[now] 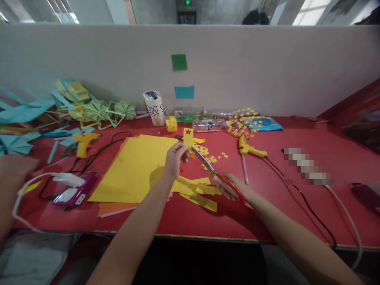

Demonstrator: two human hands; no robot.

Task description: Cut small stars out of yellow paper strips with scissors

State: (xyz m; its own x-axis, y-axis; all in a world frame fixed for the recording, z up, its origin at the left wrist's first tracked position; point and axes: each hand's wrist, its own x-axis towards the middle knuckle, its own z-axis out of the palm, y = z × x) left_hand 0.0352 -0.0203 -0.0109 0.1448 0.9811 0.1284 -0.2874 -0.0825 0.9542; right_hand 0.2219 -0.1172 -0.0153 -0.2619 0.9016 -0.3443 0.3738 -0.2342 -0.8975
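No lettering, even on the white cup [154, 109], is readable.

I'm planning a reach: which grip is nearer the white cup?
Left. The left grip, holding a yellow paper piece, is in front of the white cup, slightly right; the right grip, holding scissors, is farther right and nearer the table's front edge.

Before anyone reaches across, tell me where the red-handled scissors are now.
In the head view, the red-handled scissors are just right of centre, in the right hand, with their tips near the yellow paper piece that the left hand holds.
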